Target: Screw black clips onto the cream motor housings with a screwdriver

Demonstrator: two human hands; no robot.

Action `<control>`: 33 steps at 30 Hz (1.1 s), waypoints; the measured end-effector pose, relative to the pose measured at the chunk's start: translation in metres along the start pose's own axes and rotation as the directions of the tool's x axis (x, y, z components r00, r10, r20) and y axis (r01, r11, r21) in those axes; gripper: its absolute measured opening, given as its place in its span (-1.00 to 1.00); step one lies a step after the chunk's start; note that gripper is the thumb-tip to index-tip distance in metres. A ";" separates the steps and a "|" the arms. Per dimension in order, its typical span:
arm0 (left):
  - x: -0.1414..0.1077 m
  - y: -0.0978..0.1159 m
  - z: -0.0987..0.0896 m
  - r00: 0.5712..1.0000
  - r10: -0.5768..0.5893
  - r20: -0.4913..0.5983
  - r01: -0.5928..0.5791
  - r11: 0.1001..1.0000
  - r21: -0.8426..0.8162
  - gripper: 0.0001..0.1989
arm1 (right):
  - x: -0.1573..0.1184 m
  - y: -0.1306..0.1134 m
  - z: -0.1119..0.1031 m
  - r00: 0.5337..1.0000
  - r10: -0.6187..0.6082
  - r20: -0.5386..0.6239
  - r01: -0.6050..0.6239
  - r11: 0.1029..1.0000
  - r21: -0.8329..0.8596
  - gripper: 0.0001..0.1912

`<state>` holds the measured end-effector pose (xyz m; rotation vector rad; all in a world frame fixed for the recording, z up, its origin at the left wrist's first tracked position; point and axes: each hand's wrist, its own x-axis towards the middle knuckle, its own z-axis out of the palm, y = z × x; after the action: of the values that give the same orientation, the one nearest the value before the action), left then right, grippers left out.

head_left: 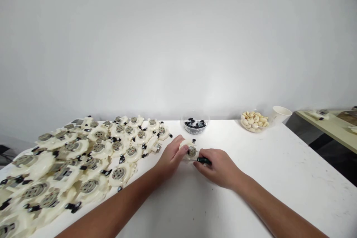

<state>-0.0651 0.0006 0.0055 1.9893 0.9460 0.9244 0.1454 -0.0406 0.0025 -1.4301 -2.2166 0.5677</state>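
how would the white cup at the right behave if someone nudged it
The white cup would probably tip fairly easily, since it tapers downward from a wide mouth. Its rim looks thin, so squeezing might dent it. If tipped, its round shape could let it roll.

Head view: L hand (173,155) gripped a cream plastic housing w/ round grey motor (192,151), small black fitting at its top. R hand (221,167) held a dark-green-handled tool (204,160), thin metal shaft pointing L at the housing's near edge; contact unclear. Both were over the white worktop (173,212). To L: big pile of similar cream motor housings (95,148). Behind hands: clear round plastic bowl (195,131) w/ small black & silver pcs. Back R: clear bowl of cream oval pcs (254,122), just beside a white cup (281,112).
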 end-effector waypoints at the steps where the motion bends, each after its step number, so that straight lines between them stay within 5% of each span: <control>1: 0.000 -0.001 -0.001 1.000 -0.011 0.029 0.012 0.999 -0.042 -0.62 | 0.000 0.001 0.002 1.000 -0.014 -0.010 0.014 1.000 0.007 -0.71; 5: -0.002 -0.014 -0.001 0.994 -0.099 0.054 0.110 0.952 -0.286 -0.56 | 0.000 0.001 0.005 0.993 -0.070 -0.090 0.075 0.996 0.049 -0.67; 10: -0.003 -0.032 0.001 0.984 -0.128 0.123 0.172 0.860 -0.480 -0.23 | -0.002 -0.003 -0.003 0.967 -0.127 -0.222 0.166 0.972 0.168 -0.72; 14: 0.001 -0.027 -0.001 0.973 -0.161 0.163 0.213 0.900 -0.380 -0.33 | -0.003 -0.003 -0.010 0.931 -0.076 -0.356 0.155 0.968 0.198 -0.67; 18: 0.003 -0.017 -0.003 0.974 -0.199 0.106 0.222 0.934 -0.279 -0.48 | -0.003 -0.002 -0.011 0.934 -0.078 -0.348 0.144 0.975 0.167 -0.65; 24: -0.005 -0.001 -0.004 0.999 -0.036 -0.014 0.032 0.980 -0.198 -0.60 | -0.003 -0.003 -0.008 0.951 -0.068 -0.301 0.112 0.985 0.131 -0.65; 27: -0.007 0.004 -0.004 0.994 0.032 0.107 -0.011 0.983 -0.185 -0.51 | -0.003 -0.001 -0.010 0.953 -0.059 -0.299 0.111 0.981 0.162 -0.67; 33: -0.001 -0.006 -0.001 0.947 -0.110 0.303 0.237 0.874 -0.424 -0.48 | -0.002 0.002 -0.014 0.945 -0.009 -0.327 0.074 0.979 0.188 -0.66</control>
<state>-0.0686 0.0024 0.0009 1.5477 0.6653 0.6731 0.1553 -0.0402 0.0123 -1.2687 -1.8705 0.4832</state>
